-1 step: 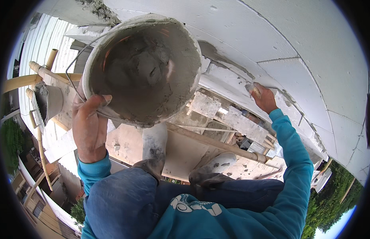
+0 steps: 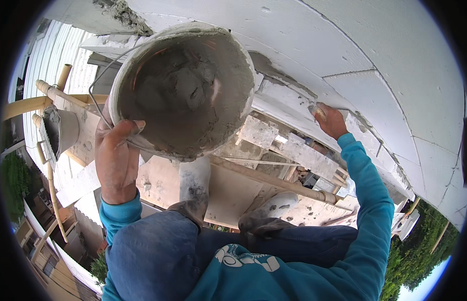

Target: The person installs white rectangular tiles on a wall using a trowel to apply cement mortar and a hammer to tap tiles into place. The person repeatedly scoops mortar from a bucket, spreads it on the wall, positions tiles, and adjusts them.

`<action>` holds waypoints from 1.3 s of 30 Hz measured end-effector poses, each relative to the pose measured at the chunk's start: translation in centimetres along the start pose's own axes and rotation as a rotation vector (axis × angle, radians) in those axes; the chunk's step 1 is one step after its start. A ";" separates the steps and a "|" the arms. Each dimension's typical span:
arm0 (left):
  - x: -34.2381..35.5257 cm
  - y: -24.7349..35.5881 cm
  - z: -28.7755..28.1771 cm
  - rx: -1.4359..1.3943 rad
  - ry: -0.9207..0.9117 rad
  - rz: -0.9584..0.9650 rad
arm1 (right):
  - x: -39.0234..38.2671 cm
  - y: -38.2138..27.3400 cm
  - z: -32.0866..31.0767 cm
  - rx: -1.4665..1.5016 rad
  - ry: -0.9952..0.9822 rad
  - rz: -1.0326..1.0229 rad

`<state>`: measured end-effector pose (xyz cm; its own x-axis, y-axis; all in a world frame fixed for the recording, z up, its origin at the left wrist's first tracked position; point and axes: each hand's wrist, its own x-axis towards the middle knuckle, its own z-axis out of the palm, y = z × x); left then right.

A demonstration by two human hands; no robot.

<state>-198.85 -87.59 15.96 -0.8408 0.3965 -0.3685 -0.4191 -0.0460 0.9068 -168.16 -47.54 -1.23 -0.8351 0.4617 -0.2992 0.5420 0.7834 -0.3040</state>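
Clasps the pale, round bucket [image 2: 237, 67] of wet grey mortar [image 2: 188, 90], far left, in the left hand [image 2: 118, 155]; curls the right hand [image 2: 329, 120], contents unclear, by the white block wall [image 2: 283, 30]. Could spill through a slipping rim grip.

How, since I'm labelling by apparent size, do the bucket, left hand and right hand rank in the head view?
1. Bucket, clearly largest
2. Left hand
3. Right hand

Nearness to the camera may explain the hands' difference, so this ranks appearance only.
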 end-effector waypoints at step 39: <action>3.4 -8.0 5.3 0.465 -0.519 0.364 | -4.6 -19.5 12.1 0.276 -0.091 -0.045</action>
<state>-196.52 -81.08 8.55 -0.5822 0.8130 0.0068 0.1342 0.0879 0.9870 -173.78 -69.94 -4.88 -0.8535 0.3802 -0.3563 0.5205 0.6534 -0.5497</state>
